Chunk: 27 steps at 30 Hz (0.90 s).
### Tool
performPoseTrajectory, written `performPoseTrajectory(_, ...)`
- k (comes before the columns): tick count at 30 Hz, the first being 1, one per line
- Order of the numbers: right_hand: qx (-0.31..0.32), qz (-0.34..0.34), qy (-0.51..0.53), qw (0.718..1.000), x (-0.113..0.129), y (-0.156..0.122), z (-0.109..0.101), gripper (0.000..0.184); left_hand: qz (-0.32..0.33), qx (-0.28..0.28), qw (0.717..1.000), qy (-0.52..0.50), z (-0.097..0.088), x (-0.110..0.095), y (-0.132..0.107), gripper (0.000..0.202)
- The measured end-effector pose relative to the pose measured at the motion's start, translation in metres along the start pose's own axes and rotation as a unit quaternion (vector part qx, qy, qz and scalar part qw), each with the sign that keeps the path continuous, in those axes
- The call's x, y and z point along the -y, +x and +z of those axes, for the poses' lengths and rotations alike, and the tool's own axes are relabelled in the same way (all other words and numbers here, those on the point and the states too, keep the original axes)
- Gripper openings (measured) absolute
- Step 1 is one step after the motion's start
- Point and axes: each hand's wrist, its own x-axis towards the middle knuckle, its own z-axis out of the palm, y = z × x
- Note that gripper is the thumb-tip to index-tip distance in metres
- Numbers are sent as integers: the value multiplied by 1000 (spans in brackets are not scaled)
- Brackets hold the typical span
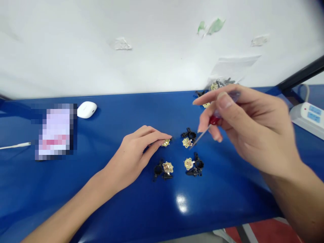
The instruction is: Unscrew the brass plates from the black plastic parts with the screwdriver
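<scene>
My right hand [255,125] is closed around a screwdriver [214,120] with a clear and red handle. Its thin metal shaft slants down to the left, its tip in front of a round yellow part with metal contacts [186,142]; whether they touch I cannot tell. My left hand [141,145] pinches another round yellow piece [165,143] at the table, thumb and fingertips covering part of it. Black plastic ring-shaped parts [192,135] lie beside the yellow ones. Nearer me are two more groups, a yellow disc [168,167] on the left and a yellow disc [188,164] on the right, each with black pieces.
Behind my right hand, a clear plastic bag [233,69] with similar parts leans on the white wall [162,67]. On the blue table [113,209] at left are a blurred-out phone-like object [57,131] and a white case [87,109]. A white power strip [308,118] sits far right.
</scene>
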Motion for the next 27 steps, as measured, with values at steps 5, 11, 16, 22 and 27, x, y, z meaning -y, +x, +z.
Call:
performPoseTrajectory(5, 21, -2, 91, 996, -21, 4, 13, 26, 39, 6, 999, 35, 4, 3, -3, 34)
performPoseTrajectory(11, -10, 2, 135, 991, -42, -4, 13, 25, 20, 7, 999, 24, 2, -8, -3, 34)
performPoseTrajectory(16, -10, 8, 140, 990, -41, -7, 17, 26, -72, -10, 997, -41, -2, -17, -1, 28)
performPoseTrajectory(22, -21, 18, 142, 989, -42, -4, 18, 28, -124, -9, 990, -71, -4, -12, -2, 23)
performPoseTrajectory(27, -23, 23, 142, 989, -37, -7, 18, 28, -116, -13, 991, -62, -4, -9, 0, 27)
